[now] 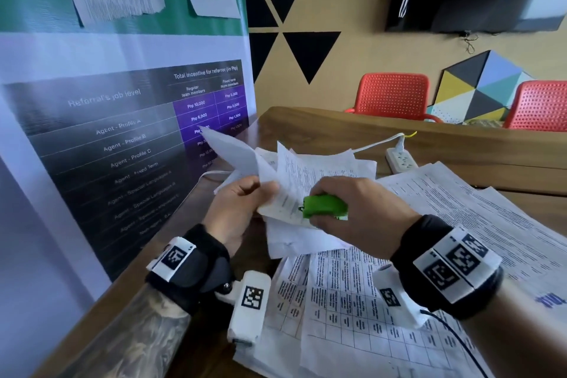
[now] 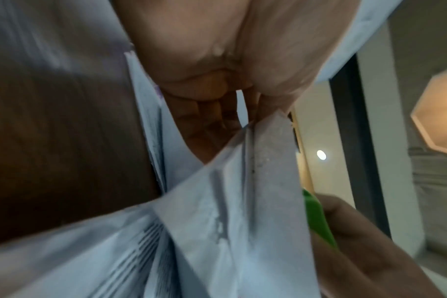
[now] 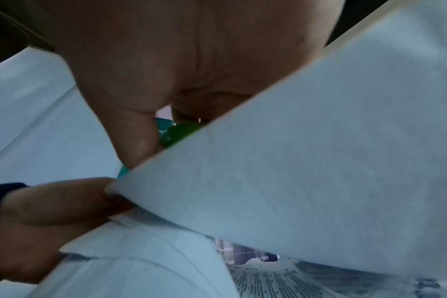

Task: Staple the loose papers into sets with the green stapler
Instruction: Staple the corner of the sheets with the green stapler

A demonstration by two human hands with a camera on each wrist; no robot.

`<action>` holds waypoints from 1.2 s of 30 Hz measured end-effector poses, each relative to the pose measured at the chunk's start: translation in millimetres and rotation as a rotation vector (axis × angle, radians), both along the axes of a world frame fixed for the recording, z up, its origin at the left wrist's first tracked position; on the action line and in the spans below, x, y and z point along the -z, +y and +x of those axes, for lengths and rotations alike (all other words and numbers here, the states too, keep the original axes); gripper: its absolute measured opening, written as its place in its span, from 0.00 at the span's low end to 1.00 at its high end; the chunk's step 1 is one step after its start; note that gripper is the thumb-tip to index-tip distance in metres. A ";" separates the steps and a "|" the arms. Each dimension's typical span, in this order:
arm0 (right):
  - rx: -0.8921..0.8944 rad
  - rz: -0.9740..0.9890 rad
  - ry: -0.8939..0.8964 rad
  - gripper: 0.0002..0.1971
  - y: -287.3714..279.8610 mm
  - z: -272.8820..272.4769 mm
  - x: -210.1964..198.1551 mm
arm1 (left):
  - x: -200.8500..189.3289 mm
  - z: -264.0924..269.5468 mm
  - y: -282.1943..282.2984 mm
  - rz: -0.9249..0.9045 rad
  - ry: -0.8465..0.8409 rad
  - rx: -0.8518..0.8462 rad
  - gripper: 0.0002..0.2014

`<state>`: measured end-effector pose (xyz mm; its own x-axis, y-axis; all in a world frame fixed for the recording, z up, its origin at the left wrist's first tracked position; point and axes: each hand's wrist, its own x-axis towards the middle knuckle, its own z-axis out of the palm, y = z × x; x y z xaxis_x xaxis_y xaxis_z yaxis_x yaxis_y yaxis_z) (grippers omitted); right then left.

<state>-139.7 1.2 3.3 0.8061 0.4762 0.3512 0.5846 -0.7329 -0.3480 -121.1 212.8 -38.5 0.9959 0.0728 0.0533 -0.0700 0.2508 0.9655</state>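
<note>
My left hand (image 1: 245,193) pinches a bundle of printed white papers (image 1: 285,175) by one corner and holds it lifted above the desk. My right hand (image 1: 343,209) grips the green stapler (image 1: 323,205), whose mouth sits over the bundle's lower edge right beside my left fingers. In the left wrist view the papers (image 2: 230,211) fill the frame and the green stapler (image 2: 316,215) peeks out at the right. Only a sliver of the stapler (image 3: 181,131) shows under my palm in the right wrist view, behind a sheet (image 3: 306,161).
More printed sheets and tables (image 1: 352,301) lie spread over the wooden desk (image 1: 337,126). A white power strip (image 1: 402,159) with its cable lies behind them. A large poster (image 1: 122,120) stands at the left. Red chairs (image 1: 395,95) stand beyond the desk.
</note>
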 end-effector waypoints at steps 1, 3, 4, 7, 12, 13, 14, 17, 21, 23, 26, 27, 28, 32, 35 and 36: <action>0.002 0.001 -0.009 0.11 0.3 0.2 0.1 | -1.1 -2.2 -4.5 0.025 -0.040 0.022 0.14; 0.010 -0.017 -0.005 0.12 0.1 1.2 0.4 | -2.8 -5.0 -9.8 0.034 -0.080 0.042 0.15; 0.010 -0.028 0.001 0.13 -0.2 1.1 0.4 | -3.2 -6.0 -11.8 0.014 -0.079 0.047 0.13; -0.037 -0.068 0.035 0.15 1.5 -1.7 0.4 | -2.2 -6.1 -15.3 -0.063 -0.055 0.015 0.05; -0.072 -0.172 0.037 0.20 6.6 -6.3 -0.1 | -2.6 -2.1 -12.4 -0.090 -0.043 -0.009 0.09; -0.075 -0.172 0.032 0.20 6.8 -6.1 0.3 | -2.8 -2.0 -11.2 -0.086 -0.036 0.029 0.11; -0.076 -0.166 0.030 0.20 6.8 -6.0 0.4 | -3.2 -3.2 -11.1 -0.074 -0.030 0.074 0.13; -0.053 -0.093 0.023 0.17 3.6 -1.4 1.4 | 0.0 -4.5 -12.6 -0.036 -0.025 0.131 0.13; -0.026 0.042 -0.017 0.12 -1.9 7.6 4.1 | 3.3 -4.9 -18.5 -0.034 -0.053 0.075 0.09; -0.017 0.062 -0.046 0.10 -3.7 10.5 5.7 | 3.7 -6.4 -21.7 -0.014 -0.089 0.061 0.09; -0.015 0.088 -0.106 0.09 -4.8 11.8 5.8 | 3.0 -9.9 -25.5 0.003 -0.119 0.054 0.09; -0.010 0.082 -0.115 0.10 -4.4 11.2 5.7 | 3.2 -10.0 -25.9 0.013 -0.123 0.042 0.09; -0.006 0.075 -0.126 0.10 -3.9 10.9 5.9 | 3.3 -10.0 -26.3 0.025 -0.125 0.028 0.09; -0.016 0.053 -0.158 0.11 -3.2 10.3 6.1 | 4.5 -10.7 -26.6 0.048 -0.136 0.018 0.08; -0.041 0.039 -0.160 0.11 -3.2 10.4 5.6 | 4.4 -10.4 -25.5 0.064 -0.137 0.015 0.09; -0.050 0.040 -0.165 0.11 -3.2 10.5 5.9 | 4.3 -9.8 -24.9 0.060 -0.135 0.016 0.10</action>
